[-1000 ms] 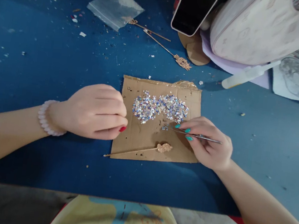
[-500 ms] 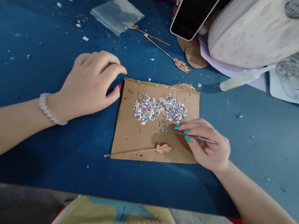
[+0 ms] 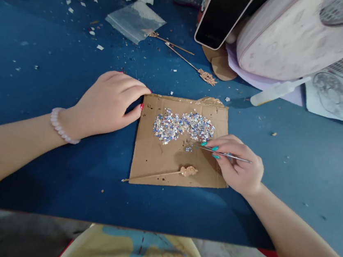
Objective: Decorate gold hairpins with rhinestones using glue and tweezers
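Right hand (image 3: 238,167) fingers pinch one tweezers (image 3: 226,154) beside two sequin heaps (image 3: 184,126); left hand (image 3: 109,103) fingers together on one cardboard (image 3: 155,159).

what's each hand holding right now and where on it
The right hand pinches thin metal tweezers around their middle, tips toward the sequin pile. The left hand holds nothing; its fingertips rest at the cardboard edge.

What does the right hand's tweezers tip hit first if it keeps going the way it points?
The tweezers in the right hand point left across the cardboard. Likely first: the few loose sequins just off the tip, below the main sequin pile.
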{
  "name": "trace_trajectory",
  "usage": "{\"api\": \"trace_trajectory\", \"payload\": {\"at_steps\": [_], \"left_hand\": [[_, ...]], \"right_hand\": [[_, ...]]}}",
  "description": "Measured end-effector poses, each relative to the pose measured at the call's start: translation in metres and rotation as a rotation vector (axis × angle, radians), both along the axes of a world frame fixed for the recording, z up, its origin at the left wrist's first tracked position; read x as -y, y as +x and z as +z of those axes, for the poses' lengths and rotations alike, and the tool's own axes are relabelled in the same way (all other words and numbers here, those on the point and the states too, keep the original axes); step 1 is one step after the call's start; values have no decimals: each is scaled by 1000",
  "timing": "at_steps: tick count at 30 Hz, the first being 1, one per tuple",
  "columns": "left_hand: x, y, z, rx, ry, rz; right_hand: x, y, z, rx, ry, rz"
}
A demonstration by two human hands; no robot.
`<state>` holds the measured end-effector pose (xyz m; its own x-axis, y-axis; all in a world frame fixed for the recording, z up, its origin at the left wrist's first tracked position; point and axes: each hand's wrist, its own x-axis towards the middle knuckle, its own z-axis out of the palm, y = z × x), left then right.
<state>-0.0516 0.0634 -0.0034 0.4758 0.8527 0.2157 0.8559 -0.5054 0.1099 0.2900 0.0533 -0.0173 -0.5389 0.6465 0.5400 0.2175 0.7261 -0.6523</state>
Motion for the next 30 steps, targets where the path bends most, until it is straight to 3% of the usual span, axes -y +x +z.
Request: {"api": "trace_trajectory", "payload": {"at_steps": [17, 30], "left_hand": [[0, -1, -1, -10, -6, -64], [-1, -2, -3, 14, 2, -95]], "right_hand": [[-3, 2, 0, 3, -37, -59], [-5, 5, -5, 54, -83, -242]]}}
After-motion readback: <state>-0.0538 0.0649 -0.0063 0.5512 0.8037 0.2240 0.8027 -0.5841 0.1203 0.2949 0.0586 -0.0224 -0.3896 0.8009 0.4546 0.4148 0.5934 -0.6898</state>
